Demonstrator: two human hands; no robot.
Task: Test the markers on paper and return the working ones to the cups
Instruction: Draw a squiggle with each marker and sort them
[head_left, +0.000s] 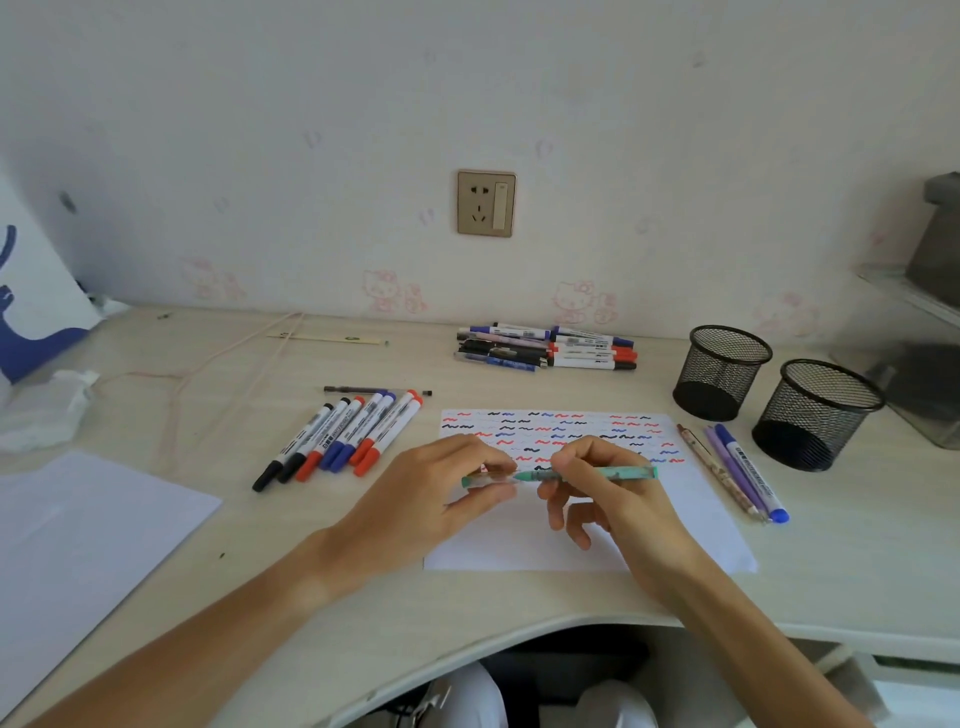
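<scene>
A row of markers (340, 441) lies on the desk (156, 519) left of the paper (519, 535). Over the scribbled sheet, the left hand (431, 499) pinches a clear cap (480, 481) — just off the tip of the green pen (597, 473), which the right hand (608, 488) grips by its barrel. Three more pens (737, 473) lie right of the paper (capped), near two mesh cups (769, 395).

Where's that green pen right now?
In the head view the green pen sits centre, over the scribbled paper, held by the right hand; the left hand pinches its cap.
</scene>
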